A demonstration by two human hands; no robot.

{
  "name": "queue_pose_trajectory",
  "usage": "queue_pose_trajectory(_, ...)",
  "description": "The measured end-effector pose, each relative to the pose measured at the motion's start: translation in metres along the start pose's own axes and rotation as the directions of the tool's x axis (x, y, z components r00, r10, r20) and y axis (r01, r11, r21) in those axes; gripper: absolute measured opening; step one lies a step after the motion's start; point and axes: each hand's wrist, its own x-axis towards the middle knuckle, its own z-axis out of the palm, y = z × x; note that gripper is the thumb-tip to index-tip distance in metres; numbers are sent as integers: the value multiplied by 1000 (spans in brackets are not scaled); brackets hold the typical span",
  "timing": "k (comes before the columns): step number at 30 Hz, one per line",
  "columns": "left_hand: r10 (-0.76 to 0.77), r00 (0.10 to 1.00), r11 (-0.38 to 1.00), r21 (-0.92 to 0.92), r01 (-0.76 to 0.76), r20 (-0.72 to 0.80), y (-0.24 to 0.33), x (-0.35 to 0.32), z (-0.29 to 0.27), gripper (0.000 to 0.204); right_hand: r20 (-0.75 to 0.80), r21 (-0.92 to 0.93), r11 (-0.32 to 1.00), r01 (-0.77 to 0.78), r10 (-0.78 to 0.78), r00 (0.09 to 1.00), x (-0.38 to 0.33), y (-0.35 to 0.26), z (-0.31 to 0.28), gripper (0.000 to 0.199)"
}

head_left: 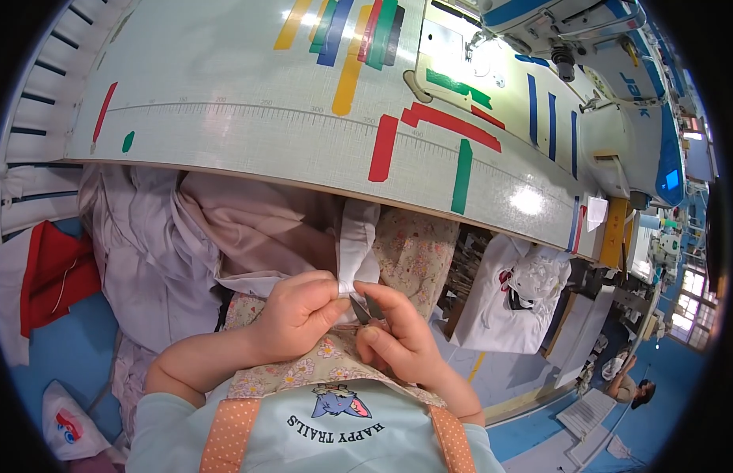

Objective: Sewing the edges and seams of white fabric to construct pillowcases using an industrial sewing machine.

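Note:
A white cloth strip [357,236] hangs down from below the table edge to my hands. My left hand [303,311] is closed, pinching the strip's lower end between thumb and fingers. Beside it, my right hand [402,331] grips a small pair of thread snips [373,307]. Their dark blades point toward the strip's end; most of the handle is hidden in my fingers. Under both hands lies a flowered apron [303,370] over my lap.
A sewing machine [626,118] stands at the right on the white table [201,63], which carries coloured tape strips. Pale cloth [154,252] is heaped at the left, near a red and white piece [63,276]. A white bundle [493,315] hangs at the right. Another person [626,388] is farther off.

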Motion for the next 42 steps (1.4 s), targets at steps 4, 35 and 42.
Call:
queue_pose_trajectory(4,-1,1000,1000,4,1,8,-3,-1,1,15,-1,4,1000,-18,18,1000,1,-1,0,49)
queue_pose_trajectory(35,-35,999,997,63,33,31,-4,-5,3,12,-221,-77,944,322,-331,917,6,9,1,44)
queue_pose_trajectory(42,-37,999,999,-13,37,-32,-2,-3,2,11,2,-34,998,56,-56,998,1,4,3,51)
